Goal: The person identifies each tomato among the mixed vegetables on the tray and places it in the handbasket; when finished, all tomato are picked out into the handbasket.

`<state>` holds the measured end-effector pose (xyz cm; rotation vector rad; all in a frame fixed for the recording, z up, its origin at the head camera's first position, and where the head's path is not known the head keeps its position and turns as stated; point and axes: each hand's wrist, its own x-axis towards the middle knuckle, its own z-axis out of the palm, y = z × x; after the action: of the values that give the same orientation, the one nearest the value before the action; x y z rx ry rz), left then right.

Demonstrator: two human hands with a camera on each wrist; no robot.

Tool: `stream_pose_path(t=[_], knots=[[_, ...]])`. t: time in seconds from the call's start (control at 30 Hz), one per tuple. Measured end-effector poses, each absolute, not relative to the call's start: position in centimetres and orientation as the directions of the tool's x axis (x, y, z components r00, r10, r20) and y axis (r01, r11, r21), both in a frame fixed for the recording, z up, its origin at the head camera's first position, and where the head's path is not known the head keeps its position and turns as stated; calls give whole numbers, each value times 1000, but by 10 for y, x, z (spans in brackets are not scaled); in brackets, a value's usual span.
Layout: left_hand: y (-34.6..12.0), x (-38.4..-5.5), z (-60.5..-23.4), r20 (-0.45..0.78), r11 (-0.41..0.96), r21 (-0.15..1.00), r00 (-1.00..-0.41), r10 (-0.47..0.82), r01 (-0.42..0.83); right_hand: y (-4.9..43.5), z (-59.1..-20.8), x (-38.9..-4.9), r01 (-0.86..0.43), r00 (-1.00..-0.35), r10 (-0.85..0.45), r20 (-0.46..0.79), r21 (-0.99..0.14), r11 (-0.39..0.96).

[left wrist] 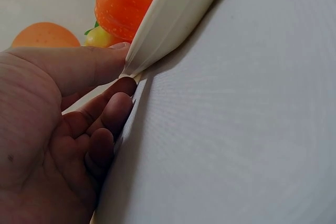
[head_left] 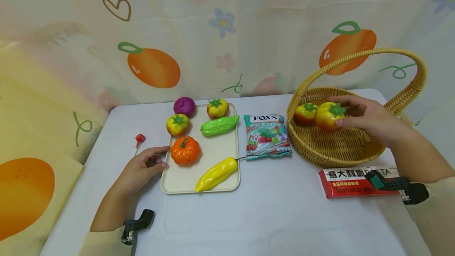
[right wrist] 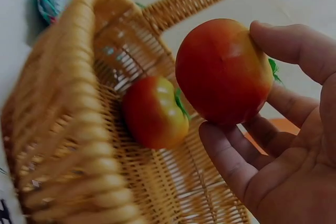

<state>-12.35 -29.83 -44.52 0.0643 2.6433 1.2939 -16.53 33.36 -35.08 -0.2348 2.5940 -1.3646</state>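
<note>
In the head view my right hand [head_left: 369,119] grips a red-yellow toy tomato [head_left: 328,116] by its side, over the wicker basket [head_left: 305,151]. The right wrist view shows thumb and fingers around this tomato [right wrist: 223,72], apart from a second tomato [right wrist: 155,112] inside the basket. My left hand [head_left: 143,169] is at the left edge of a cream tray [head_left: 217,145]. Its thumb lies over the tray rim [left wrist: 157,35] with fingertips beneath, pinching it. On the tray sit an orange pumpkin [head_left: 185,151], a yellow pepper [head_left: 217,174], a green cucumber-like vegetable [head_left: 219,126] and two tomatoes.
A purple onion-like vegetable [head_left: 184,106] is at the tray's back left corner. A FOX'S candy bag [head_left: 267,135] lies between tray and basket. The red pasta box [head_left: 355,183] lies in front of the basket, partly behind my right wrist. A lollipop [head_left: 140,138] lies left of the tray.
</note>
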Motion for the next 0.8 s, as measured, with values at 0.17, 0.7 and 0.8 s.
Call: stream_pose_path(t=[0.17, 0.7, 0.8], knots=[[-299, -123, -447, -160, 607, 793, -979, 126, -51, 340, -349, -176, -16, -973, -194, -122, -809, 588], [-298, -123, -445, -166, 616, 786, -979, 118, -59, 346, -353, -207, 109, -973, -109, -201, -824, 555], [-298, -124, -445, -168, 618, 784, -979, 117, -61, 348, -355, -211, 124, -973, -104, -204, -852, 509]])
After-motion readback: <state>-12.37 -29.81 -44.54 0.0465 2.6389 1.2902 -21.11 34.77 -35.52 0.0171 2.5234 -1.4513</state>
